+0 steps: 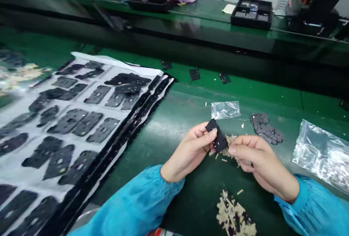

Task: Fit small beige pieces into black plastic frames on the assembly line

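Presently, the work stands part-way, with one unit in hand. At the far left, a heap of pale scraps (19,78) lies blurred at the edge of view. Beside it, a layered stack topped with a white sheet (116,62) carries many flat black rectangular plates (88,123) in loose rows, some overlapping; whether these plates are finished cannot be determined. To the right of the stack, three small black plates (194,74) lie well apart along the rear of the green surface (152,134).

The left hand (188,150) has its fingers closed on a black rectangular plate with small cut-outs (221,142), held tilted above the surface; this unit is not yet set down. Behind it lies a small clear plastic bag (225,110). A pile of short beige strips (231,139) lies partly hidden beyond the hands; a second pile of beige strips (235,216) lies nearer the wearer. The right hand (260,161) has thumb and forefinger pinched together beside the held plate; whether they grip a strip cannot be determined.

Further right, an overlapping cluster of black plates (266,129) remains off the sheet, followed by a large clear plastic bag (321,152).
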Demonstrator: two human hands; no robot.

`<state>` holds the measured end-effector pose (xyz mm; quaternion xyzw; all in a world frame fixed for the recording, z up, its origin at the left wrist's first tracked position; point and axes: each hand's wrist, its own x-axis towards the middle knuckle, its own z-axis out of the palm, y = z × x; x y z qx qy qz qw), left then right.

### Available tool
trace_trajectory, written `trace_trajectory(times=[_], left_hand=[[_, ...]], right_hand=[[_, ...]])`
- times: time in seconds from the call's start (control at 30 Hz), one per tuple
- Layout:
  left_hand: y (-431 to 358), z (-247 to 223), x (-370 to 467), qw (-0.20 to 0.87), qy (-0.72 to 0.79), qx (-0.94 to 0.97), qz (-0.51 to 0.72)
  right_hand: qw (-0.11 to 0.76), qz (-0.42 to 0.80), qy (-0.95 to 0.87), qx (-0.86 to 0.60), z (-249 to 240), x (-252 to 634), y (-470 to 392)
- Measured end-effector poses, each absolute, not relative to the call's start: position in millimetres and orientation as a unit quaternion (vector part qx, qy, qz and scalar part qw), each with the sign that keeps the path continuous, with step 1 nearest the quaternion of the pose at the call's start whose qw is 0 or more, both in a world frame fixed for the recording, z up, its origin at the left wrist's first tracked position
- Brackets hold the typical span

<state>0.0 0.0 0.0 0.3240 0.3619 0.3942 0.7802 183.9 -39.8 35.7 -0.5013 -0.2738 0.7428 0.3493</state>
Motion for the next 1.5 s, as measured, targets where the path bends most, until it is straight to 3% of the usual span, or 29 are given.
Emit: trace_trajectory(times=[1.07, 1.37, 1.5], left_hand=[[-5, 0, 8, 0.785, 0.382, 0.259, 0.413], [1, -1, 8, 0.801, 0.364, 0.239, 0.41], [-3, -4, 12, 0.817, 0.364, 0.199, 0.401]], right_hand=[[0.412, 0.704, -0.254, -0.521, 25, 175, -40], [0.395, 0.677, -0.379, -0.492, 16, 184, -30], [0.432, 0.551, -0.511, -0.499, 6, 185, -31]])
